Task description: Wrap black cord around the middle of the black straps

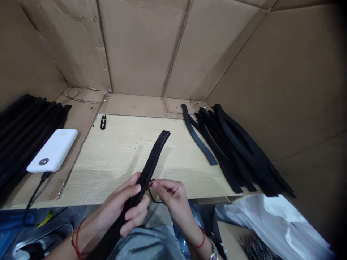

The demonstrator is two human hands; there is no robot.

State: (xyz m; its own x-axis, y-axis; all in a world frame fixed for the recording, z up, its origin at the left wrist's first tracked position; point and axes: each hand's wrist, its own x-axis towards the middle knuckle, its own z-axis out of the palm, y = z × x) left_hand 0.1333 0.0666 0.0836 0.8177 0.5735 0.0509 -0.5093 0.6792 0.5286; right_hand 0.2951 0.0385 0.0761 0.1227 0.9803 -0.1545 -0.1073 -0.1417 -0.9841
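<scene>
My left hand [121, 200] is wrapped around a long black strap [155, 155], which slants up and to the right over the table. The strap's far end is narrow, with a small hole in it, and its lower part runs down past my left wrist. Close against the strap's right side, the fingers of my right hand [175, 196] pinch a thin dark cord [152, 196]. Part of the cord loops down below the fingertips. Exactly where it meets the strap is hidden by my fingers.
Black straps are piled at the right [225, 151] and at the left [24, 133]. A white power bank [55, 150] with a cable lies by the left pile. Black thread snips [103, 122] rest farther back. Cardboard walls [141, 47] enclose the table [116, 151].
</scene>
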